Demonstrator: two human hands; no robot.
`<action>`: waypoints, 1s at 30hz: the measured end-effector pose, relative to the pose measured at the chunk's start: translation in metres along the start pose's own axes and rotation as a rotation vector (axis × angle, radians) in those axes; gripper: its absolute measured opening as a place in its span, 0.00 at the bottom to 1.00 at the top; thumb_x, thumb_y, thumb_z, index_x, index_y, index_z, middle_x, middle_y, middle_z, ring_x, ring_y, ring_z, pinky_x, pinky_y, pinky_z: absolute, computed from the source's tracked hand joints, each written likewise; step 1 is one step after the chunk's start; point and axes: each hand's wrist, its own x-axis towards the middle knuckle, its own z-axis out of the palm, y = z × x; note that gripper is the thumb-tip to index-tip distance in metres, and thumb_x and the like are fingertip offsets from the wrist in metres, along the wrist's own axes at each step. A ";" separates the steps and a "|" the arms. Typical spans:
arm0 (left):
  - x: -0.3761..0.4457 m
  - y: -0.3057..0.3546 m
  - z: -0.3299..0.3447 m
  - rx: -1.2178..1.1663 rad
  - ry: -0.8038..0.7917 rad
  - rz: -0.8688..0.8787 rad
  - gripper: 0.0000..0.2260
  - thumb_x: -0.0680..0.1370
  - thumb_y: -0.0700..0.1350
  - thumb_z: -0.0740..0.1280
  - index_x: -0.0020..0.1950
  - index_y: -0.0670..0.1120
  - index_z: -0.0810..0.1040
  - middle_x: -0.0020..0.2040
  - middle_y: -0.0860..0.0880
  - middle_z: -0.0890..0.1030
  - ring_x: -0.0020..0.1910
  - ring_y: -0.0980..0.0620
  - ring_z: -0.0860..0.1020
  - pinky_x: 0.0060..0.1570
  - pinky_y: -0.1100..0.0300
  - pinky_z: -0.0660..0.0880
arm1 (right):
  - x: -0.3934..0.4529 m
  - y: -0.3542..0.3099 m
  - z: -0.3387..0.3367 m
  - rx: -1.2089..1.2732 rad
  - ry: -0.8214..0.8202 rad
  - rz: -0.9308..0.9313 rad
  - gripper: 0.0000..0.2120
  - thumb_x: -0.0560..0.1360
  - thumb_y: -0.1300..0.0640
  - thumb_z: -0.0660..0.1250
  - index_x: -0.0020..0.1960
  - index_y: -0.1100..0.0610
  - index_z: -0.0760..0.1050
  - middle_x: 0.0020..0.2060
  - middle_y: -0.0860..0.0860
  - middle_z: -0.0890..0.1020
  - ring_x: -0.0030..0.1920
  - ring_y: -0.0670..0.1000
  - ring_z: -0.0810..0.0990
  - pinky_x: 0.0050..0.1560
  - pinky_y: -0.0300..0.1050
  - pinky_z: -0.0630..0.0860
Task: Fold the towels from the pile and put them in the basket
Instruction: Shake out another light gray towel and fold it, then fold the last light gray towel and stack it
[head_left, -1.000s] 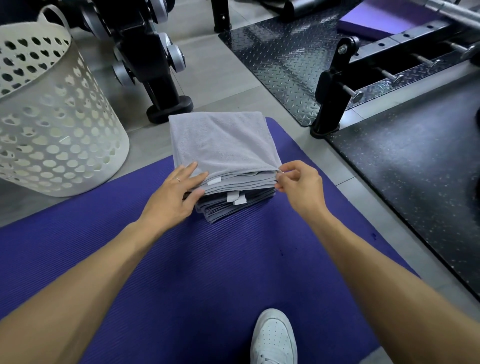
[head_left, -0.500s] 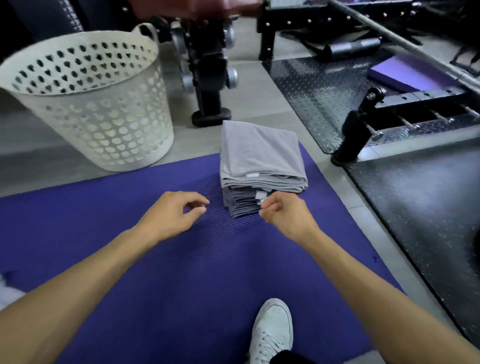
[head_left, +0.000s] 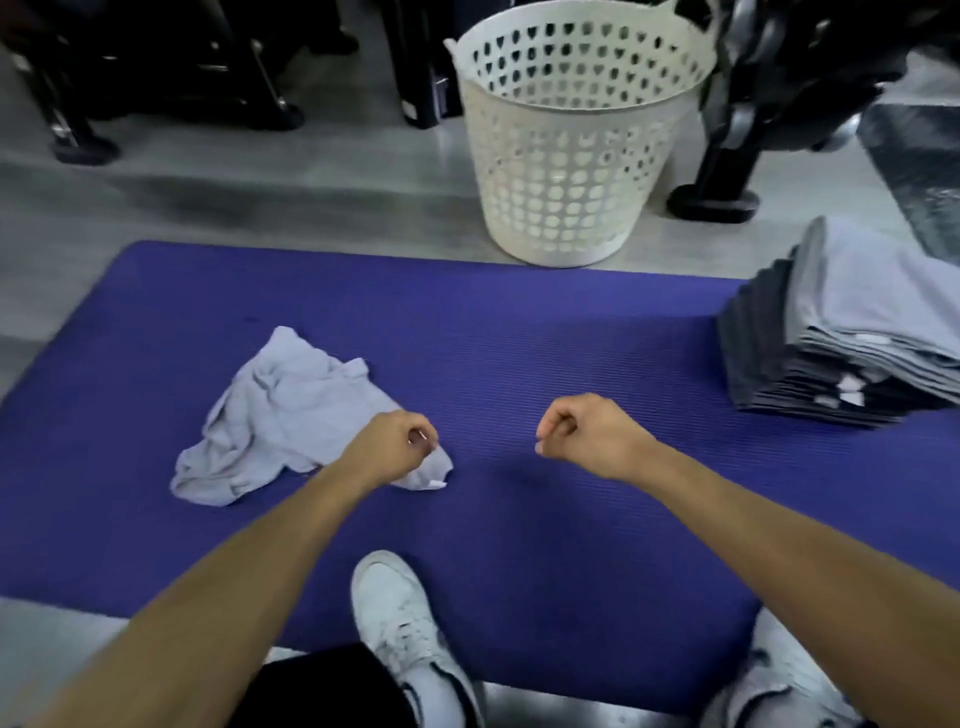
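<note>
Left hand (head_left: 387, 448): curled over the crumpled towel (head_left: 280, 415), grasp unclear.
Right hand (head_left: 589, 434): clenched, holding nothing.
Folded stack (head_left: 852, 332): on mat (head_left: 519, 338).

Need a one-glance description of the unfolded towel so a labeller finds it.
Start at the purple mat on the grey floor, in front of the white perforated basket. On its left half lies the crumpled towel, light grey, its near corner under the left hand. Unlike the folded stack at the mat's right edge, it is single, loose and rumpled.
</note>
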 end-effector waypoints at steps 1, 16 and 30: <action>-0.002 -0.021 0.005 -0.065 0.049 -0.053 0.06 0.76 0.40 0.69 0.43 0.49 0.84 0.44 0.50 0.84 0.44 0.50 0.81 0.46 0.57 0.77 | 0.008 -0.005 0.018 0.012 0.002 0.010 0.03 0.74 0.58 0.73 0.46 0.55 0.79 0.35 0.45 0.80 0.34 0.43 0.77 0.35 0.37 0.73; 0.036 -0.098 0.102 0.339 -0.051 -0.064 0.20 0.80 0.41 0.63 0.71 0.53 0.71 0.73 0.47 0.64 0.70 0.45 0.66 0.63 0.51 0.69 | 0.051 0.013 0.098 0.144 0.021 0.213 0.03 0.75 0.56 0.72 0.47 0.51 0.79 0.38 0.47 0.85 0.41 0.44 0.83 0.45 0.41 0.80; 0.007 0.000 0.012 -0.141 0.267 0.143 0.04 0.76 0.47 0.73 0.48 0.49 0.86 0.38 0.51 0.84 0.35 0.53 0.78 0.39 0.53 0.76 | -0.009 0.037 0.027 0.116 0.131 0.117 0.02 0.75 0.55 0.72 0.46 0.50 0.79 0.38 0.46 0.84 0.43 0.46 0.83 0.45 0.39 0.79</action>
